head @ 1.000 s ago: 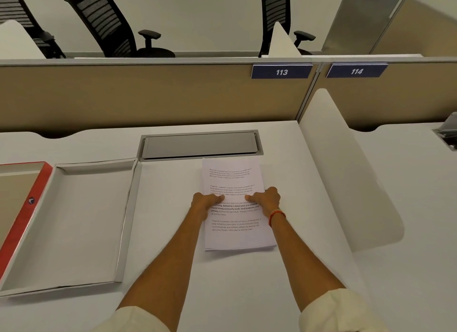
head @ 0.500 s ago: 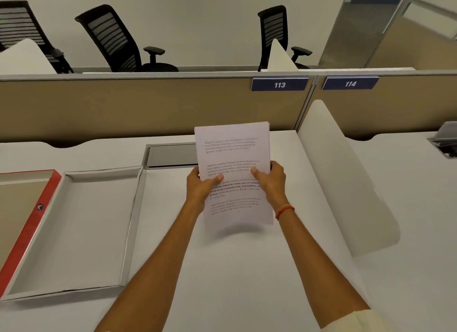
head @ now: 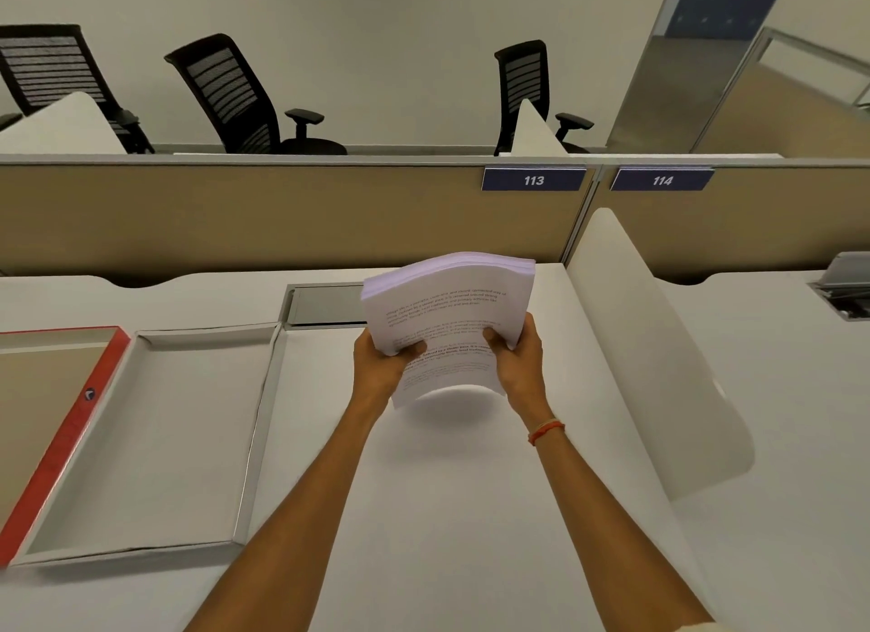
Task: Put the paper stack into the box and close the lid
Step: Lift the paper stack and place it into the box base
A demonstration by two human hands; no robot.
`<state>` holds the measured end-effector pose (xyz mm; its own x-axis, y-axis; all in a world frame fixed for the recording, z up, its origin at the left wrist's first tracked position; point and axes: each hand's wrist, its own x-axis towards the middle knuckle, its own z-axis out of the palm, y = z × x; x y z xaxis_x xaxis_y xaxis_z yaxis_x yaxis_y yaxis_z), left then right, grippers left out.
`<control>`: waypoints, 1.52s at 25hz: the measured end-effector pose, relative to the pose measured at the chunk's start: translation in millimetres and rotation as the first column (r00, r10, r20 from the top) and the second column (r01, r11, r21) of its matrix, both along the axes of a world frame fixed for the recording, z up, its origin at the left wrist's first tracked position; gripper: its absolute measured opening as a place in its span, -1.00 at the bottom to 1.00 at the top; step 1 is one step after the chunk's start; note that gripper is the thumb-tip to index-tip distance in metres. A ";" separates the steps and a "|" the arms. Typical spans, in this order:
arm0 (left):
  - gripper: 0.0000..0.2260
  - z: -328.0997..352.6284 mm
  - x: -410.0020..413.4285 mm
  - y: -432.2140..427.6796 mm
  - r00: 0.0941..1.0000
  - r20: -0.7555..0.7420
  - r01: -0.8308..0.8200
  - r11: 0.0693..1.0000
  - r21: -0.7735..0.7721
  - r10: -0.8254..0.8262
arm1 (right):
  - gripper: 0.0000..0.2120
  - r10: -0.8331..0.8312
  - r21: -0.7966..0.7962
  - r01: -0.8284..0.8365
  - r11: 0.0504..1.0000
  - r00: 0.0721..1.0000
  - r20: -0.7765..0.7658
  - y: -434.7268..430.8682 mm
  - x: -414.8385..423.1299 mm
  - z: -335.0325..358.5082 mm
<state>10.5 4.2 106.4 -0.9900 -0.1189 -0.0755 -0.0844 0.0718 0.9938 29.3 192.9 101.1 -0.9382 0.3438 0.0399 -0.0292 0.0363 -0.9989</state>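
Note:
A thick white paper stack (head: 447, 311) with printed text hangs in the air above the white desk, bowed across its width. My left hand (head: 383, 363) grips its left edge and my right hand (head: 515, 358) grips its right edge, thumbs on top. The box (head: 263, 424) lies open and flat on the desk to the left, a shallow white tray with low walls and nothing inside. Its lid (head: 70, 429), red-edged with a tan inner face, is folded out flat at the far left and partly cut off by the frame.
A grey cable hatch (head: 325, 304) is set into the desk behind the stack. A white curved divider (head: 659, 367) stands to the right. A tan partition (head: 282, 217) runs along the back, with black chairs beyond it.
The stack has gone from lying flat on the desk under both hands to being gripped and lifted; since half a second ago it has risen further and tilted flatter, away from me.

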 end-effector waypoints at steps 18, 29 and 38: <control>-0.50 -30.7 4.3 -17.0 0.985 0.095 0.147 0.989 -0.019 -0.145 | -0.57 0.065 0.002 -0.066 0.998 0.991 0.114 12.0 10.1 -38.8; -0.64 -20.4 -4.2 -13.1 0.987 0.092 0.136 0.987 -0.081 -0.129 | -0.63 0.075 0.044 -0.083 0.996 0.984 0.160 1.4 -3.8 -22.1; -0.64 14.7 -22.4 -35.3 0.979 0.202 0.052 0.982 -0.180 -0.015 | -0.61 0.153 0.029 -0.176 0.984 0.916 0.370 -11.4 -32.9 22.1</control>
<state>-11.9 -31.2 121.1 -0.9610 -0.1164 -0.2508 -0.2731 0.2575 0.9269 -3.7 181.5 123.3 -0.9347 0.1909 -0.2998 0.3258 0.1229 -0.9374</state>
